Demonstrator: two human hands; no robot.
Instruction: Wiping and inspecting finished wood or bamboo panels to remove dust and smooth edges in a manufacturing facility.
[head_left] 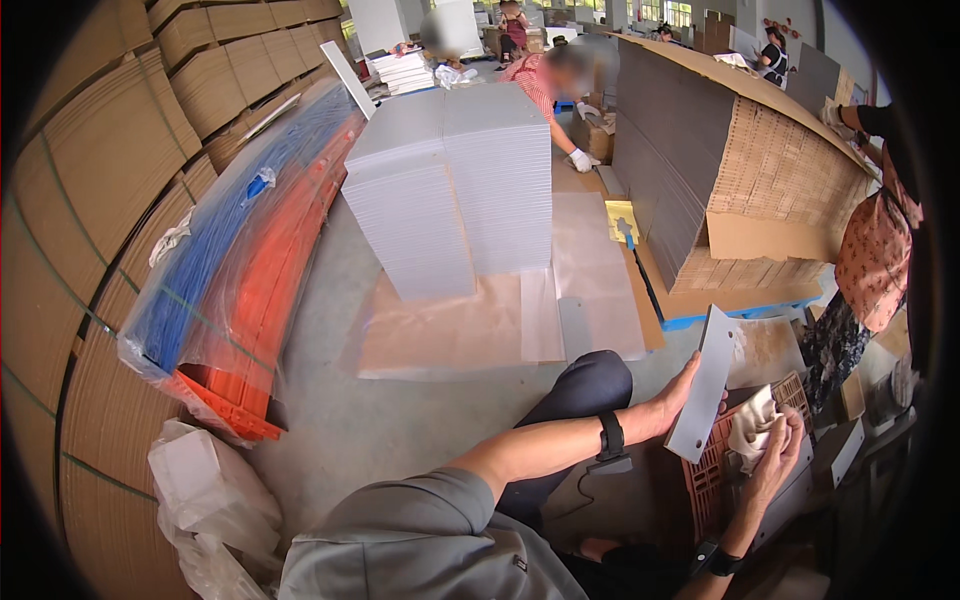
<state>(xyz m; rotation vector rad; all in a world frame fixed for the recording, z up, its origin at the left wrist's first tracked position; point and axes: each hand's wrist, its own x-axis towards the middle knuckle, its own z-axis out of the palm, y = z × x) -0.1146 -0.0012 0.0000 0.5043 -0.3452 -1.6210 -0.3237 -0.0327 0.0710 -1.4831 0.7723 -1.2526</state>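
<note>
A flat grey metal plate (706, 385) with a hole near each end is tilted upright in my left hand (676, 396), which grips it along its long edge. Bunched white cloth (752, 428) is held in my right hand (778, 455), a short way to the right of the plate and apart from it. Below both hands stands a reddish-brown plastic crate (705, 492) with slotted sides. Some grey pieces (790, 500) lie beside it, partly hidden by my right forearm.
Tall stacks of light grey panels (490, 180) stand ahead on sheeting (430, 340). A large cardboard-edged stack (650, 170) rests on a blue pallet (700, 318). Plastic-wrapped blue and orange beams (265, 270) lie left. Co-workers stand beyond and at right.
</note>
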